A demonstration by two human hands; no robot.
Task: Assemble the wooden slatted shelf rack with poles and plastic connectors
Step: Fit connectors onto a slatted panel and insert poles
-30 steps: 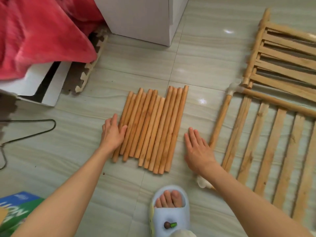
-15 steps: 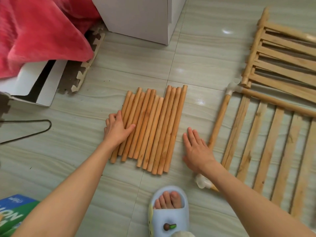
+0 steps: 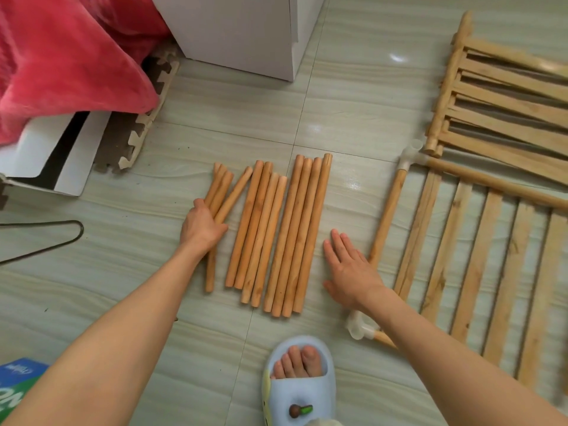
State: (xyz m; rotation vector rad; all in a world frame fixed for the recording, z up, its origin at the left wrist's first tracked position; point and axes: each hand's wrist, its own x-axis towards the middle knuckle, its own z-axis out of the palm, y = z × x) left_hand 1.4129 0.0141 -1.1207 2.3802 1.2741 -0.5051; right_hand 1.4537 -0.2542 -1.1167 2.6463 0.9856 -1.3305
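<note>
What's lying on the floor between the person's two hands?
In the head view, a row of loose wooden poles lies between the left hand, which grips a few, and the flat right hand.

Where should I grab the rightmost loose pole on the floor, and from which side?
Take the rightmost pole around its middle, coming from above on its right side. It lies flat and touches its neighbour on the left, so only the right flank, facing bare floor, leaves fingers room. The right hand rests open beside it.
</note>
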